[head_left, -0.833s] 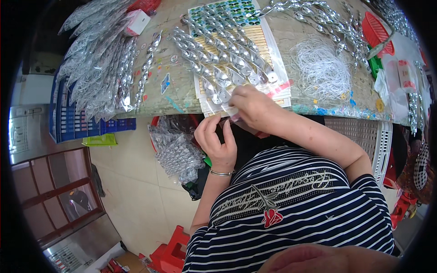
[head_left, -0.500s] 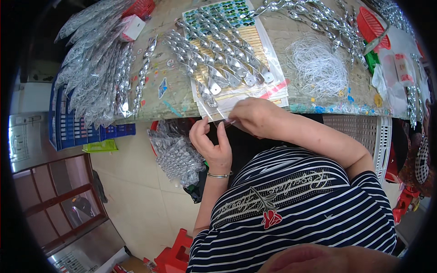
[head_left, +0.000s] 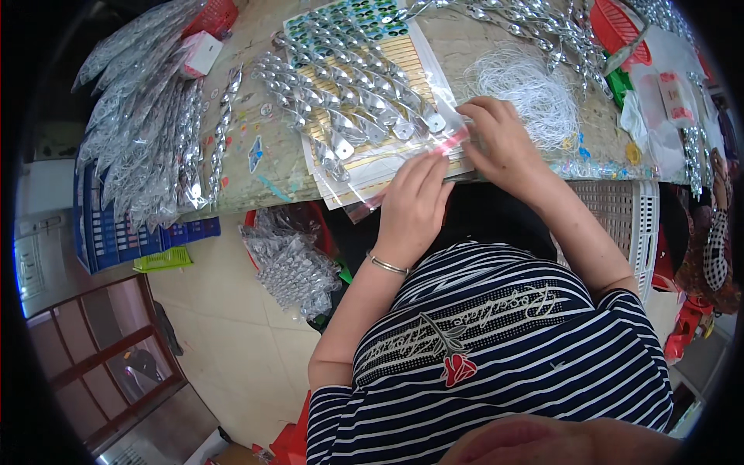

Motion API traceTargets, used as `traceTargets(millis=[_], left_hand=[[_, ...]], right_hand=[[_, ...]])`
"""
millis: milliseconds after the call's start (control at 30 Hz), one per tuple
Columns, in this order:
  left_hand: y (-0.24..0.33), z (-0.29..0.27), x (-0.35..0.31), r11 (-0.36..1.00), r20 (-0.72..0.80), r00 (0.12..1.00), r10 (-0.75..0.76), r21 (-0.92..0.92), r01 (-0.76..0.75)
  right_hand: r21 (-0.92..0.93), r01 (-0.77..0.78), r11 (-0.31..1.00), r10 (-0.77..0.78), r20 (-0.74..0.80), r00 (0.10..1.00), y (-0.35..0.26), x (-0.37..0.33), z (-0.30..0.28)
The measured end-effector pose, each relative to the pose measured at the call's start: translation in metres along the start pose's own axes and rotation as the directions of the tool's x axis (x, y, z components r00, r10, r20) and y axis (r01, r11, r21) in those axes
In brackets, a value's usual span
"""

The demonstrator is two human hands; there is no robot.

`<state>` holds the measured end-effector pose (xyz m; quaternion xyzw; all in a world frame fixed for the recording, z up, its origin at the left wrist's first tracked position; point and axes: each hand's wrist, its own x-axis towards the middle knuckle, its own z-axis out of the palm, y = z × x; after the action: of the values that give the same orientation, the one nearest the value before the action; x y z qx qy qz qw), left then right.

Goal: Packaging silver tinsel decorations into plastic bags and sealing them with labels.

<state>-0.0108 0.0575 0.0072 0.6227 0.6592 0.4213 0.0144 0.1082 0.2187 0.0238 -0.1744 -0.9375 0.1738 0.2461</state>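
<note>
Both your hands have shifted right to mid-frame, left hand [head_left: 415, 198] and right hand [head_left: 502, 143] pinching the clear bag's red strip [head_left: 452, 142], apparently sealing it over the silver ornaments [head_left: 349, 108].

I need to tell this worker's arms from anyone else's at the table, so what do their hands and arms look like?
Both forearms are bare, with no gloves on either hand. The left hand has a thin silver bangle at the wrist; the right hand shows no jewellery. Short sleeves of a navy top with white stripes end above the elbows; its chest carries pale lettering and a red flower.
</note>
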Motion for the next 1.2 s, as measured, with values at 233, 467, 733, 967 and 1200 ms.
traceTargets(millis=[233,467,733,967,1200], left_hand=[[-0.005,0.012,0.017,0.983,0.108,0.994,-0.012,0.182,-0.008],[-0.01,0.022,0.03,0.975,0.057,0.997,-0.047,0.219,0.034],[-0.022,0.02,0.035,0.946,-0.056,0.995,-0.082,0.311,0.095],[-0.008,0.024,0.031,0.975,-0.033,0.996,-0.083,0.206,0.088],[-0.016,0.024,0.039,0.935,-0.04,0.994,-0.102,0.336,0.109]], right_hand=[[0.208,-0.181,0.961,0.175,0.044,0.984,0.01,0.009,0.021],[0.392,-0.209,0.896,0.189,0.089,0.978,0.001,0.013,0.014],[0.45,-0.264,0.853,0.213,0.161,0.964,-0.004,0.011,0.007],[0.498,-0.284,0.819,0.207,0.204,0.957,-0.002,0.012,0.006],[0.487,-0.281,0.827,0.184,0.238,0.954,-0.009,0.012,0.003]])
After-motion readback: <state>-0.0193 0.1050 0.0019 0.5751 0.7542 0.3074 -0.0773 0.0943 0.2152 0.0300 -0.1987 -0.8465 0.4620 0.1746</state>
